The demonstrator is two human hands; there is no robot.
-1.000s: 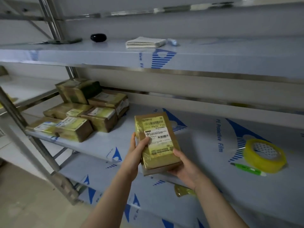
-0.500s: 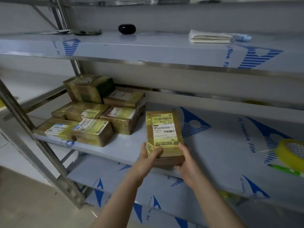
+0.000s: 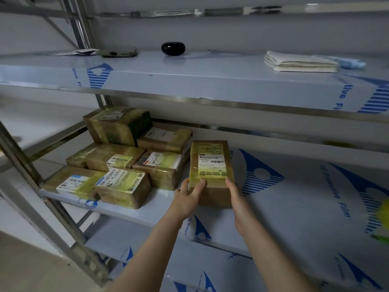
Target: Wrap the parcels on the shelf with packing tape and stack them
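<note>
A tape-wrapped brown parcel (image 3: 211,165) with a white label lies lengthwise on the middle shelf (image 3: 299,209), just right of the pile of wrapped parcels (image 3: 124,182). My left hand (image 3: 186,197) holds its near left corner, thumb on top. My right hand (image 3: 236,194) grips the near right edge; its fingers are hidden behind the box. The pile holds several parcels, some stacked two high, all in yellowish tape. The yellow tape roll (image 3: 384,211) shows only as a blur at the right edge.
A green pen (image 3: 380,238) lies below the tape roll. On the upper shelf sit a phone (image 3: 117,53), a black oval object (image 3: 173,48) and folded white paper (image 3: 299,64). A metal upright (image 3: 31,178) stands at the left, and a lower shelf (image 3: 168,260) runs beneath.
Both hands carried the parcel from in front of the shelf up and left, down onto the shelf beside the pile. My view turned left, pushing the tape roll to the frame edge.
</note>
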